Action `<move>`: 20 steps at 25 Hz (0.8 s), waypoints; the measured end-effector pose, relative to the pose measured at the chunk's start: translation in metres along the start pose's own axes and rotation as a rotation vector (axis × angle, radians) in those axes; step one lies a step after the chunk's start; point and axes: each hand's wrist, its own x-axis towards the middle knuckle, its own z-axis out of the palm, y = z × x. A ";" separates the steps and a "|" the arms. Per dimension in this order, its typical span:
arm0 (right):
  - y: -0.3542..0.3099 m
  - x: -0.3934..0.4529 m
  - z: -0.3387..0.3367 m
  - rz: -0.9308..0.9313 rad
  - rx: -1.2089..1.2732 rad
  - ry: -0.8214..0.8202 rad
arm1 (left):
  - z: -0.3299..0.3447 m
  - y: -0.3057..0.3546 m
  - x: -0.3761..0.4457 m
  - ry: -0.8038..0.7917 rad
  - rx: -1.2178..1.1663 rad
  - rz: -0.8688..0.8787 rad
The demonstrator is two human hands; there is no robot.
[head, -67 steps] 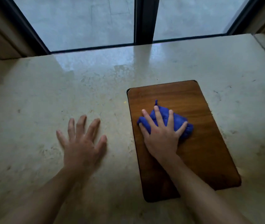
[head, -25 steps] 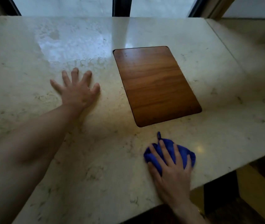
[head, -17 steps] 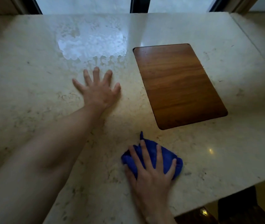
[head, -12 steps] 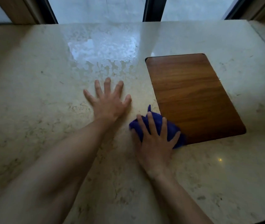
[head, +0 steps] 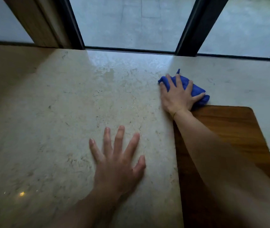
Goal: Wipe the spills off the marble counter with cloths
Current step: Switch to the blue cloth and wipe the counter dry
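A bunched blue cloth [head: 196,91] lies on the beige marble counter [head: 65,112], just beyond the far edge of a wooden board. My right hand [head: 178,96] presses down on the cloth with fingers spread over it. My left hand [head: 117,163] rests flat on the bare marble, fingers apart, holding nothing, nearer to me and left of the board. A shiny wet patch [head: 114,69] shows on the marble toward the window, left of the cloth.
A dark brown wooden board [head: 239,134] lies on the counter at the right, partly under my right forearm. A window with dark frames [head: 195,25] runs along the counter's far edge. A wooden post [head: 35,22] stands at the far left.
My right hand has slid the blue cloth away from me, from the board's near left corner to the marble beyond its far edge. My left hand has stayed flat on the counter.
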 end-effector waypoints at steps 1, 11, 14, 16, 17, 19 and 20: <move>-0.005 0.027 -0.004 -0.001 -0.007 -0.015 | 0.001 0.001 0.000 -0.001 0.001 0.002; -0.075 0.117 -0.011 -0.272 -0.032 -0.087 | 0.001 0.001 0.006 0.041 -0.005 -0.005; -0.070 0.080 -0.003 -0.419 -0.085 -0.108 | 0.000 -0.001 0.006 0.001 -0.001 -0.014; -0.057 0.043 0.002 -0.453 -0.088 -0.097 | 0.001 -0.002 0.008 -0.033 -0.005 -0.020; -0.049 0.022 0.004 -0.459 -0.088 -0.081 | -0.001 -0.001 0.007 -0.044 -0.014 -0.025; -0.034 -0.016 0.006 -0.455 -0.080 -0.082 | -0.004 0.000 0.009 -0.063 -0.031 -0.040; -0.027 -0.036 0.006 -0.451 -0.078 -0.096 | -0.005 0.001 0.011 -0.080 -0.037 -0.043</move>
